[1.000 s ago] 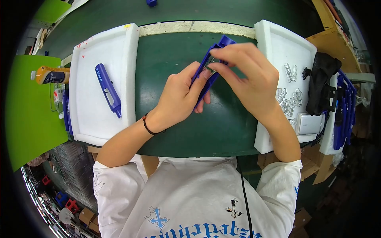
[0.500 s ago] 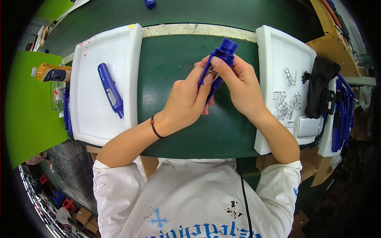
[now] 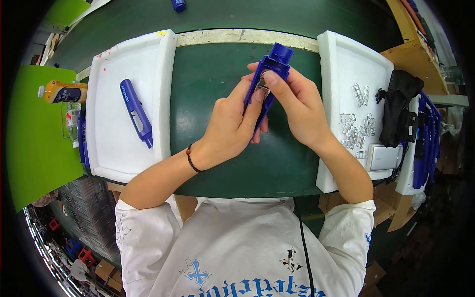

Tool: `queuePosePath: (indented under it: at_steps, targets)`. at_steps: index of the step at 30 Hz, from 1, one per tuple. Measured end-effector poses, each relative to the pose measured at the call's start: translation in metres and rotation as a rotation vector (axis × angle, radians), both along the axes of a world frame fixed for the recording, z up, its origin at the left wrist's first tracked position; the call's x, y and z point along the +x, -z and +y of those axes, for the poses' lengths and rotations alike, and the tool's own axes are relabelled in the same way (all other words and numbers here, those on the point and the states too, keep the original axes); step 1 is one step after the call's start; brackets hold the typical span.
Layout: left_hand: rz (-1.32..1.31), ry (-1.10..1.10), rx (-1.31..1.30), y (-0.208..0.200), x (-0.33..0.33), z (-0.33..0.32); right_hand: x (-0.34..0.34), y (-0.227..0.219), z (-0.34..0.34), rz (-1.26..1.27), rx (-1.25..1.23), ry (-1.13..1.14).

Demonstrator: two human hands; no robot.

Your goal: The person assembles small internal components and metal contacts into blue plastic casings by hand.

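Over the middle of the green table I hold a hollow blue plastic housing, tilted with its square socket end up and to the right. My left hand is closed round its lower part, thumb on the open side. My right hand grips the upper part, with the thumb pressed at the opening and fingers behind. A small clear, shiny piece shows inside between my thumbs; its full shape is hidden. A similar closed blue tube-like housing with a window cut-out lies on the white foam tray at left.
At right, another foam tray holds several clear plastic pieces, a silver case and a black strapped item. Bottles stand beyond the left tray. A blue part lies past the pale rail.
The housing has shifted slightly up and left in my hands, whose grip stays much the same. The blue part beyond the rail has moved a little to the left.
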State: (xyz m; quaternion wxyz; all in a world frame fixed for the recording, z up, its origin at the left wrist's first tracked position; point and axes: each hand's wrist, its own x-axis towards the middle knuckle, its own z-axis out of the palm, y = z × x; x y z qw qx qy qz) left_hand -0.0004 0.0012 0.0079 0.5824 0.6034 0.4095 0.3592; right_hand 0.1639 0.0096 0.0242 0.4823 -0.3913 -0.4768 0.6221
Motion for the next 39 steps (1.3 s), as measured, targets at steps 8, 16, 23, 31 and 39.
queuePosePath:
  at_steps: [8, 16, 23, 31, 39]
  targets:
    - [0.000, -0.040, 0.054, 0.002, 0.004, 0.001, -0.009, 0.012, -0.003, 0.014, -0.084, 0.042]
    - [0.113, -0.078, 0.225, 0.012, 0.005, -0.003, -0.026, 0.018, -0.010, 0.118, -0.096, 0.123]
    - [0.136, -0.148, 0.278, 0.016, 0.016, -0.003, -0.029, 0.034, -0.009, 0.057, 0.091, 0.266]
    - [0.071, -0.198, 0.372, 0.020, 0.020, 0.000, -0.026, 0.034, 0.006, 0.081, 0.207, 0.188]
    - [-0.245, -0.040, -0.206, 0.003, 0.008, 0.002, -0.001, 0.010, 0.004, 0.072, -0.023, -0.122]
